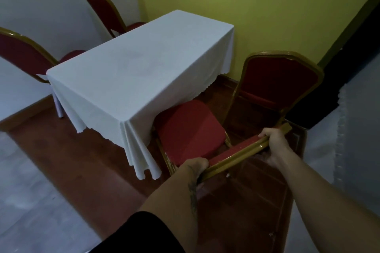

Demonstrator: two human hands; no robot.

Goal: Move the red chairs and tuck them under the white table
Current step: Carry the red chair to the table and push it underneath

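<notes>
A white-clothed table (131,68) stands in the room's corner. Right in front of me is a red chair (189,129) with a gold frame, its seat at the table's near right corner and partly under the hanging cloth. My left hand (195,167) grips the left end of its top back rail, and my right hand (274,142) grips the right end. A second red chair (279,80) stands just beyond it by the green wall, turned away from the table. On the table's far side two more red chairs (22,53) (102,10) have their seats under the cloth.
The green wall (267,6) runs close behind the table's right side. A white wall is on the left. Red-brown floor (82,160) lies around the table, with pale grey floor nearer me. A dark opening and a white cloth edge (345,119) are at the right.
</notes>
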